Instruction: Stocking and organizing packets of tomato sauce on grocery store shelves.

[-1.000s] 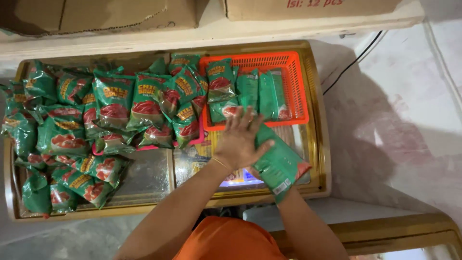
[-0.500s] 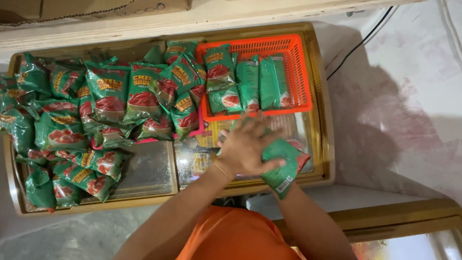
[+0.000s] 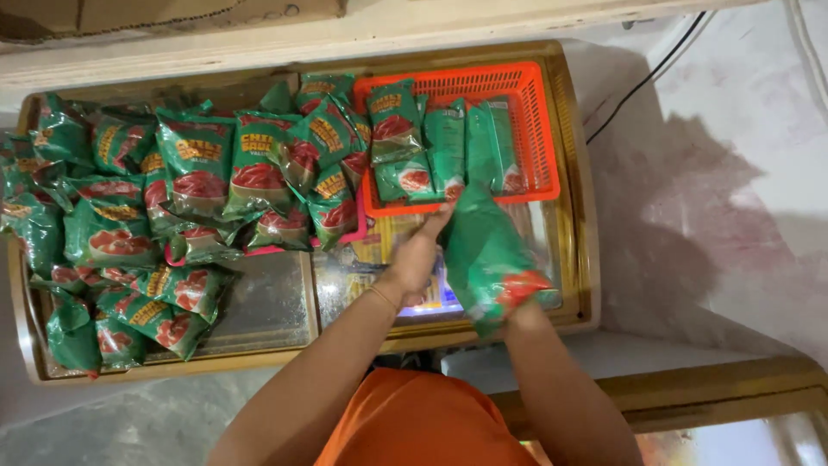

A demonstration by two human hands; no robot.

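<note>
My right hand (image 3: 516,312) grips the lower end of a green sauce pouch (image 3: 485,250) with a red picture, tilted up toward the orange basket (image 3: 542,129). My left hand (image 3: 420,255) rests flat against the pouch's left edge, fingers pointing at the basket's front rim. Most of my right hand is hidden under the pouch. Several green pouches (image 3: 431,138) stand in the basket. A large heap of the same green pouches (image 3: 172,190) covers the left of the glass-topped chest freezer (image 3: 276,302).
A black cable (image 3: 647,82) runs down the pale wall at right. A cardboard box (image 3: 172,13) sits on the shelf behind the freezer. A pink basket edge (image 3: 276,250) shows under the heap. A wooden counter edge (image 3: 690,388) lies at lower right.
Both hands have moved up toward the orange basket, and the pouch has swung from lying sideways to pointing at the basket's front rim. The camera has shifted slightly.
</note>
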